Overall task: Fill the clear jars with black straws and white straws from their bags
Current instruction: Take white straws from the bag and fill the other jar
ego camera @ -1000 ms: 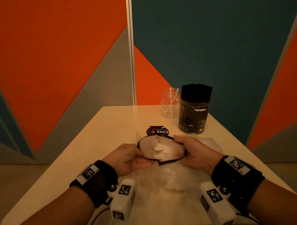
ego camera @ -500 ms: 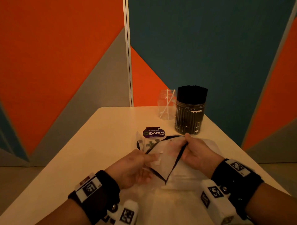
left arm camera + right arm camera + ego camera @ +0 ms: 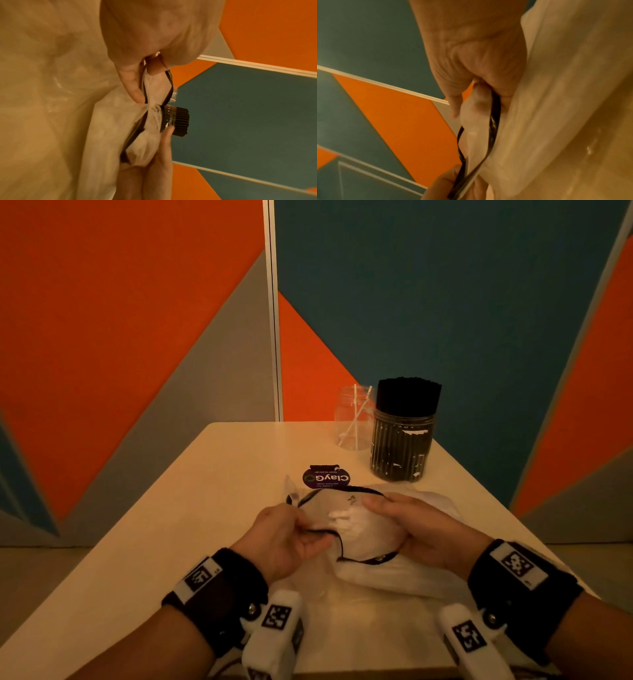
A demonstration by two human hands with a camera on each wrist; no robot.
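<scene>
Together, both hands (image 3: pixel 356 534) pinch the bag's black rim (image 3: pixel 346 491) open mid-table (image 3: pixel 219 484).

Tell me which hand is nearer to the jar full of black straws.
Right. The right hand holds the bag's rim just in front of the black-straw jar, slightly to its left. The left hand holds the opposite rim, farther left and nearer the person.

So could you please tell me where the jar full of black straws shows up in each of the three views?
Head: jar of black straws stands at the table's far right, beside the nearly empty jar.
Left wrist: right of centre, lying sideways, just past the bag.
Right wrist: not in it.
Shared landmark: the bag's black rim.
</scene>
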